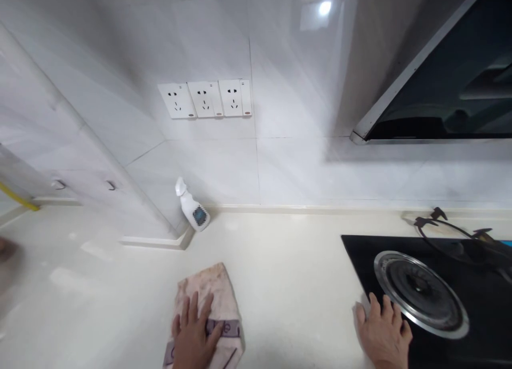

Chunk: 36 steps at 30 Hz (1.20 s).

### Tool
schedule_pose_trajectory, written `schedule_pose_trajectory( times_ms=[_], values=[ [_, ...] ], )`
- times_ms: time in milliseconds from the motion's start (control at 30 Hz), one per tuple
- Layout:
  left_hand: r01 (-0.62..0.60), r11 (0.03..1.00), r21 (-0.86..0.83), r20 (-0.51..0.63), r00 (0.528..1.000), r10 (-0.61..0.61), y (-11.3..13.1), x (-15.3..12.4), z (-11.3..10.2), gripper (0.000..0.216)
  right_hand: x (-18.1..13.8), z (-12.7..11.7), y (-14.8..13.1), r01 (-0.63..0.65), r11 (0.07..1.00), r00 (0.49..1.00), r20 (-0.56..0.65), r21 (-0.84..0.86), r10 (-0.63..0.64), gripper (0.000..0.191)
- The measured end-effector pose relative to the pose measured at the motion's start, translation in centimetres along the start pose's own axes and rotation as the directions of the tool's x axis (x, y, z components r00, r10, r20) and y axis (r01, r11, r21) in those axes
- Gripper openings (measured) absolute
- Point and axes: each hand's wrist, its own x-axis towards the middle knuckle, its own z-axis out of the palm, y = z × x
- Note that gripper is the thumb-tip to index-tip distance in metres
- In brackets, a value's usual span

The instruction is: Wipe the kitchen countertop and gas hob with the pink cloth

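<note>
My left hand lies flat with fingers spread on a pink cloth, which has a purple printed band and brownish stains. The cloth rests on the cream countertop. Over at the right, my right hand leans at the left edge of the black gas stove, its fingers apart and nothing in them. Just beyond its fingertips is the round burner with a metal ring. A white spray bottle stands in the corner behind the cloth, against the wall.
A dark pan support sits tilted at the stove's back. Above hangs a black range hood. Wall sockets are at the centre back. On the left are a boxed-out wall column, a yellow hose and a blurred skin-coloured shape at the edge.
</note>
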Motion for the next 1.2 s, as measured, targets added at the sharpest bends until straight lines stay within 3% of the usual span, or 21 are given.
schedule_pose_trajectory(
  times_ms=[233,400,600,767,1000,1200],
  values=[
    [-0.042,0.999,-0.017,0.031,0.999,0.043,2.7,-2.7,0.7,0.065,0.0,-0.2,-0.1,-0.004,1.000,1.000,0.016,-0.006,0.004,0.065],
    [-0.206,0.975,-0.079,-0.001,0.978,0.207,5.0,-4.2,2.9,0.068,0.0,-0.3,-0.3,-0.018,1.000,1.000,0.016,-0.001,0.018,0.062],
    [-0.412,0.905,-0.108,-0.107,0.910,0.401,8.7,-4.3,5.2,0.080,0.0,-0.5,-0.5,0.004,0.998,0.999,0.038,-0.070,-0.001,0.066],
    [-0.487,0.857,-0.170,-0.107,0.873,0.476,11.3,-1.5,4.0,0.088,0.0,-0.7,-0.7,0.000,0.997,0.999,0.048,-0.083,0.004,0.064],
    [-0.447,0.863,-0.237,0.027,0.885,0.466,15.7,5.4,0.7,0.077,0.0,-0.9,-0.8,-0.003,0.995,0.998,0.068,-0.099,0.010,0.062],
    [-0.445,0.857,-0.258,-0.006,0.888,0.459,20.5,11.5,0.6,0.071,0.3,-1.3,-1.0,0.013,0.991,0.997,0.083,-0.134,-0.002,0.061]
  ],
)
